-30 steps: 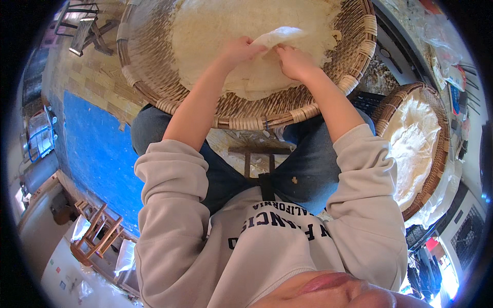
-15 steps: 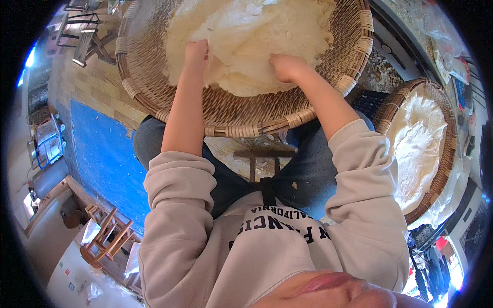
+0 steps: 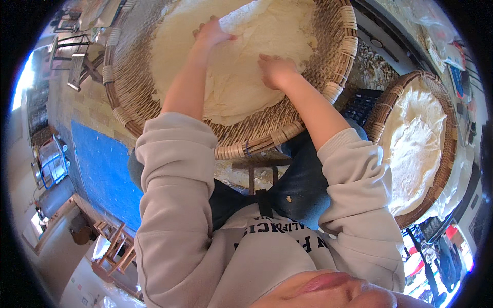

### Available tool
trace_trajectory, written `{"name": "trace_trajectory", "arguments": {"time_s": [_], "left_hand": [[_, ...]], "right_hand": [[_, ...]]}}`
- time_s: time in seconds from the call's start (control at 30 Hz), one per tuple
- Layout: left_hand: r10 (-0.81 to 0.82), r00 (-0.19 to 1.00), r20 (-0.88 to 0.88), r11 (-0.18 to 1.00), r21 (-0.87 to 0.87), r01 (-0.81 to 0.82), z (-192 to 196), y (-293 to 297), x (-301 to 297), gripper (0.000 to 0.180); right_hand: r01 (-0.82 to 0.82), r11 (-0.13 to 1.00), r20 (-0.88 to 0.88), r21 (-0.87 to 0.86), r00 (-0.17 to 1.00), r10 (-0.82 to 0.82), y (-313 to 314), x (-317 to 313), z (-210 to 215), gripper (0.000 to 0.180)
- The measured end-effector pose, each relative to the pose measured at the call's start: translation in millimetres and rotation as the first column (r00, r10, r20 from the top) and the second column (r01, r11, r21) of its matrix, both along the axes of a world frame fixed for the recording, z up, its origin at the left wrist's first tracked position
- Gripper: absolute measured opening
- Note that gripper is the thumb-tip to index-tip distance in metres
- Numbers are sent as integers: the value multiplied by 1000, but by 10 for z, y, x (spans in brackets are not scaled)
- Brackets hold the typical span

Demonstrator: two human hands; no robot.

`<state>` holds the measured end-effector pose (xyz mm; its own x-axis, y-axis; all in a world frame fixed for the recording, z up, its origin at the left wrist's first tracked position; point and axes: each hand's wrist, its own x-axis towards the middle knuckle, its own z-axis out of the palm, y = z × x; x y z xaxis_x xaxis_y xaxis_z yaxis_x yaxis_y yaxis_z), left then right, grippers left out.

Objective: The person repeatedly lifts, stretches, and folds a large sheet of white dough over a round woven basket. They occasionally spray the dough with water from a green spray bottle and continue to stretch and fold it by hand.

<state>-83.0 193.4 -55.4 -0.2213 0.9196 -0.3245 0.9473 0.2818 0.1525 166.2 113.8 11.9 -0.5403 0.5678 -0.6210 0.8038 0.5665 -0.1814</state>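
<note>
A wide round wicker basket (image 3: 328, 66) sits before me, over my knees. A soft, cream-coloured sheet (image 3: 233, 97) is spread across its bottom; I cannot tell whether it is cloth or a dough-like layer. My left hand (image 3: 213, 33) lies on the far part of the sheet, thumb and fingers spread, gripping nothing. Nearer and to the right, my right hand (image 3: 277, 71) rests on the sheet with its fingers stretched out. A paler fold of the sheet (image 3: 244, 15) rises beyond the left hand.
On the right stands a smaller wicker basket (image 3: 447, 149) holding a white, crumpled, soft mass (image 3: 413, 149). A dark plastic crate (image 3: 359, 105) stands between the baskets. Blue flooring (image 3: 105, 169) lies to the left, with wooden stools (image 3: 115, 246) and a metal-legged chair (image 3: 84, 64) farther off.
Both hands have gone from closed on the sheet to open on it. The left hand has reached farther away. The sheet lies flatter, covering more of the basket's near side.
</note>
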Motion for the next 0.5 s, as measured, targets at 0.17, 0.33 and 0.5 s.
{"name": "trace_trajectory", "arguments": {"time_s": [0.17,0.33,0.5], "left_hand": [[-12,897,441,998,54,-13,126,-180,-381,64],[8,730,684,948,227,-223,731,-440,-845,49],[287,635,717,831,142,-537,915,-692,-1016,43]], "right_hand": [[63,995,-24,80,998,-61,40,-18,-124,68],[124,983,-155,138,983,-102,7,-26,-243,55],[141,985,-166,103,978,-122,45,-68,-134,54]]}}
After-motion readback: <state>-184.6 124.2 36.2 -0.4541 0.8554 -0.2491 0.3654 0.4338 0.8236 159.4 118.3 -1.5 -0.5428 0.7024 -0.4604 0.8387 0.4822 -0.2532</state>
